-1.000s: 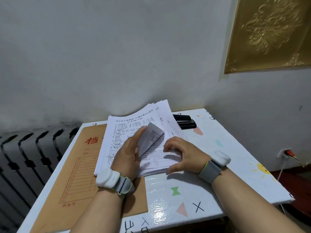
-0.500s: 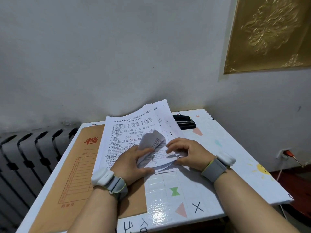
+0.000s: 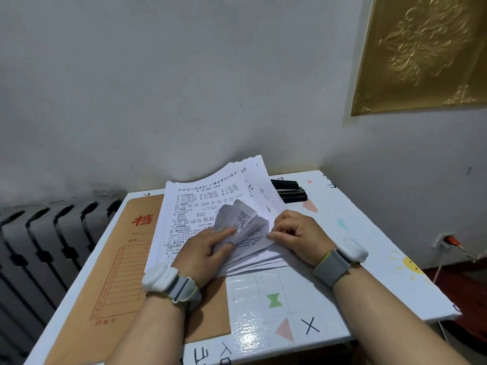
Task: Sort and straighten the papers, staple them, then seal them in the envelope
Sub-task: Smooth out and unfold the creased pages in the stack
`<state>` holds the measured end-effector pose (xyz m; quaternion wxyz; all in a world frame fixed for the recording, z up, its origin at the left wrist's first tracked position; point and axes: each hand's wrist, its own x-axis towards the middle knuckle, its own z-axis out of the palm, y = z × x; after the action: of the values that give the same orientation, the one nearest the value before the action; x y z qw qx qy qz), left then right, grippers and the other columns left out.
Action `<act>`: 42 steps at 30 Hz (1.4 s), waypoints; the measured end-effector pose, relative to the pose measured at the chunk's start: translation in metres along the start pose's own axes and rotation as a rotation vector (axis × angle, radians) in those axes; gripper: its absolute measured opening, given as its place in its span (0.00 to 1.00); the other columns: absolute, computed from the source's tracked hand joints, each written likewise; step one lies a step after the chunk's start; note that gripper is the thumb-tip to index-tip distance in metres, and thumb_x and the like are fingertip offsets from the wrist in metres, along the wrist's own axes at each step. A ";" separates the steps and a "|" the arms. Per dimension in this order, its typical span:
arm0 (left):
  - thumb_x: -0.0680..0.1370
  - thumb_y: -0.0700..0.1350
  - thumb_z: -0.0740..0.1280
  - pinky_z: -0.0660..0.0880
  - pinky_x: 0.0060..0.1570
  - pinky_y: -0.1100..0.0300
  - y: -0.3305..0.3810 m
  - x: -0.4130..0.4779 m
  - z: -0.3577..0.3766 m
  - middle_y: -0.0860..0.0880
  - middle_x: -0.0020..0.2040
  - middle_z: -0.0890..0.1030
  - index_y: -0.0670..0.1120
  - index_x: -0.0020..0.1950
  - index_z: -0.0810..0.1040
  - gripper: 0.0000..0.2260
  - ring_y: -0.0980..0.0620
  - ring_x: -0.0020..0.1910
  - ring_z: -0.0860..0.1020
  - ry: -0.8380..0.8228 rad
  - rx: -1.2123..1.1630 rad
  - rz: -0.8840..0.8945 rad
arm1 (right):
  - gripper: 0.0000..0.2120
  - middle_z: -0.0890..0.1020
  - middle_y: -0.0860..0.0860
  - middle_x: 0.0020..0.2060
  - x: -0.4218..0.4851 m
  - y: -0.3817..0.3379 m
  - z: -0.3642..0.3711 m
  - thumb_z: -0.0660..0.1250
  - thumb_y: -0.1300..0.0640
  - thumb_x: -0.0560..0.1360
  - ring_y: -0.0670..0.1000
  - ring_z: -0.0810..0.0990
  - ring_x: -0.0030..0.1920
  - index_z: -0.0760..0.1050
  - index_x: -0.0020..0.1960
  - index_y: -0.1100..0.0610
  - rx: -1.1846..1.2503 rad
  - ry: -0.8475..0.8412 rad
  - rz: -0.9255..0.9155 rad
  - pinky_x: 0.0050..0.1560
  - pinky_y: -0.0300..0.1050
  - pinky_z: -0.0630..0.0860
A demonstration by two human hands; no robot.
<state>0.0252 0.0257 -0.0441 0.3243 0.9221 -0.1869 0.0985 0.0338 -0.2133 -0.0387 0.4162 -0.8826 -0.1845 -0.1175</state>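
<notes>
A stack of printed white papers lies on the small table, its left part over a brown file envelope with red print. The sheets' near right corners are curled up into a fan. My left hand pinches those curled corners between thumb and forefinger. My right hand presses its fingertips on the fanned lower sheets just right of the curl. A black stapler rests behind the papers near the wall.
The white table carries coloured stickers and ends close on the right and front. A dark radiator stands to the left. A wall socket with a red plug is at the lower right.
My left hand slid down toward me, still pinching the corners, and more corners have curled up into a wider fan. My right hand shifted slightly right, and the lower sheets spread out.
</notes>
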 end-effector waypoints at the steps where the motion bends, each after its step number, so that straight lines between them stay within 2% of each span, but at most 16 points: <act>1: 0.71 0.64 0.61 0.62 0.51 0.71 0.001 0.000 -0.001 0.56 0.60 0.77 0.59 0.64 0.74 0.23 0.57 0.60 0.72 -0.016 0.003 0.005 | 0.05 0.77 0.50 0.41 0.001 0.002 0.001 0.72 0.58 0.71 0.42 0.74 0.38 0.81 0.37 0.57 -0.006 0.019 -0.004 0.43 0.33 0.68; 3: 0.67 0.69 0.64 0.62 0.55 0.70 0.004 -0.001 -0.003 0.59 0.61 0.75 0.60 0.64 0.73 0.28 0.59 0.61 0.71 -0.041 -0.027 0.001 | 0.06 0.78 0.48 0.39 0.001 0.003 0.002 0.71 0.57 0.72 0.41 0.75 0.39 0.82 0.39 0.58 -0.013 0.037 -0.018 0.43 0.32 0.68; 7: 0.70 0.61 0.69 0.61 0.53 0.71 0.003 0.000 -0.001 0.57 0.61 0.75 0.59 0.64 0.74 0.23 0.58 0.60 0.72 -0.026 0.018 0.015 | 0.04 0.76 0.47 0.40 0.002 -0.002 0.001 0.73 0.54 0.69 0.45 0.74 0.39 0.82 0.42 0.54 0.002 0.124 -0.036 0.41 0.30 0.68; 9: 0.73 0.61 0.64 0.63 0.48 0.68 0.002 0.001 -0.001 0.52 0.58 0.79 0.55 0.61 0.77 0.20 0.53 0.57 0.74 -0.015 0.009 -0.003 | 0.15 0.73 0.49 0.42 0.001 -0.004 -0.002 0.79 0.57 0.63 0.44 0.71 0.37 0.76 0.46 0.52 0.050 0.134 0.004 0.39 0.30 0.68; 10: 0.72 0.63 0.61 0.65 0.47 0.67 0.001 0.000 0.000 0.50 0.55 0.80 0.52 0.59 0.79 0.22 0.52 0.55 0.75 -0.008 0.000 0.002 | 0.23 0.72 0.49 0.44 0.000 -0.004 -0.004 0.81 0.57 0.59 0.45 0.70 0.38 0.73 0.48 0.52 0.053 0.088 0.034 0.39 0.30 0.68; 12: 0.71 0.62 0.59 0.64 0.46 0.75 0.001 0.000 0.001 0.51 0.55 0.80 0.53 0.59 0.79 0.23 0.53 0.54 0.75 -0.005 -0.022 -0.004 | 0.29 0.70 0.47 0.46 -0.002 -0.004 -0.005 0.82 0.56 0.56 0.46 0.70 0.42 0.69 0.49 0.52 -0.036 -0.031 0.061 0.41 0.30 0.68; 14: 0.74 0.58 0.63 0.62 0.46 0.78 0.002 0.000 0.000 0.55 0.56 0.78 0.55 0.62 0.77 0.18 0.56 0.55 0.74 -0.004 -0.021 -0.012 | 0.22 0.71 0.45 0.45 -0.002 -0.002 -0.003 0.80 0.56 0.58 0.46 0.72 0.44 0.72 0.46 0.51 -0.123 -0.090 0.012 0.44 0.31 0.69; 17: 0.77 0.51 0.65 0.61 0.47 0.71 0.004 0.000 -0.001 0.58 0.59 0.74 0.57 0.65 0.73 0.16 0.61 0.55 0.69 -0.009 0.000 -0.014 | 0.06 0.78 0.49 0.43 -0.002 -0.002 -0.002 0.77 0.58 0.64 0.49 0.77 0.46 0.81 0.39 0.55 -0.135 -0.086 -0.068 0.50 0.42 0.72; 21: 0.77 0.50 0.65 0.61 0.45 0.71 0.005 0.000 0.000 0.54 0.59 0.76 0.56 0.64 0.74 0.15 0.56 0.56 0.72 -0.019 -0.002 -0.015 | 0.15 0.76 0.43 0.48 -0.002 -0.003 -0.006 0.79 0.51 0.62 0.42 0.71 0.51 0.83 0.47 0.52 -0.174 -0.177 -0.043 0.54 0.31 0.66; 23: 0.77 0.50 0.65 0.62 0.46 0.70 0.004 0.000 0.000 0.54 0.59 0.77 0.56 0.64 0.75 0.15 0.57 0.55 0.72 -0.020 -0.002 -0.014 | 0.14 0.77 0.44 0.49 -0.002 -0.003 -0.005 0.79 0.52 0.63 0.42 0.72 0.52 0.83 0.47 0.53 -0.194 -0.198 -0.042 0.53 0.27 0.65; 26: 0.77 0.49 0.66 0.62 0.45 0.79 0.005 -0.001 -0.001 0.54 0.58 0.78 0.56 0.63 0.75 0.15 0.59 0.53 0.71 -0.006 -0.010 -0.007 | 0.05 0.83 0.50 0.47 -0.003 -0.002 -0.006 0.75 0.57 0.68 0.44 0.78 0.49 0.84 0.43 0.57 -0.119 -0.152 -0.063 0.53 0.29 0.68; 30: 0.73 0.57 0.65 0.61 0.45 0.81 0.007 -0.002 -0.002 0.55 0.56 0.79 0.57 0.61 0.77 0.17 0.58 0.52 0.73 -0.004 -0.003 -0.001 | 0.05 0.84 0.52 0.46 -0.002 -0.001 -0.010 0.70 0.62 0.73 0.43 0.79 0.45 0.84 0.45 0.61 -0.102 -0.088 -0.042 0.51 0.25 0.69; 33: 0.66 0.67 0.60 0.62 0.47 0.78 0.005 -0.003 -0.002 0.58 0.57 0.78 0.61 0.60 0.77 0.25 0.58 0.55 0.75 -0.019 0.007 0.020 | 0.03 0.84 0.53 0.42 -0.001 0.001 -0.009 0.71 0.63 0.71 0.44 0.78 0.43 0.83 0.43 0.62 -0.100 -0.051 -0.022 0.47 0.25 0.68; 36: 0.63 0.69 0.62 0.64 0.50 0.71 0.008 -0.002 -0.004 0.60 0.58 0.77 0.62 0.60 0.76 0.28 0.60 0.56 0.73 -0.046 0.007 0.022 | 0.02 0.81 0.50 0.37 -0.001 0.001 -0.007 0.73 0.64 0.68 0.38 0.77 0.39 0.83 0.41 0.62 -0.058 -0.004 -0.003 0.44 0.26 0.68; 39: 0.60 0.71 0.63 0.62 0.49 0.76 0.010 -0.002 -0.006 0.62 0.57 0.75 0.62 0.60 0.76 0.30 0.63 0.54 0.71 -0.057 -0.019 0.024 | 0.02 0.79 0.46 0.33 -0.001 -0.001 -0.006 0.76 0.65 0.65 0.38 0.77 0.37 0.82 0.36 0.62 0.021 0.045 0.034 0.41 0.28 0.69; 42: 0.63 0.70 0.60 0.61 0.48 0.78 0.007 -0.002 -0.004 0.59 0.57 0.77 0.61 0.60 0.77 0.29 0.60 0.55 0.73 -0.042 -0.020 0.034 | 0.10 0.77 0.46 0.35 -0.002 -0.005 -0.007 0.76 0.67 0.62 0.39 0.75 0.36 0.79 0.36 0.55 0.054 0.064 0.029 0.39 0.29 0.69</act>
<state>0.0198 0.0237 -0.0374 0.3279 0.9173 -0.2103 0.0825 0.0295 -0.2161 -0.0313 0.4474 -0.8693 -0.1613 -0.1347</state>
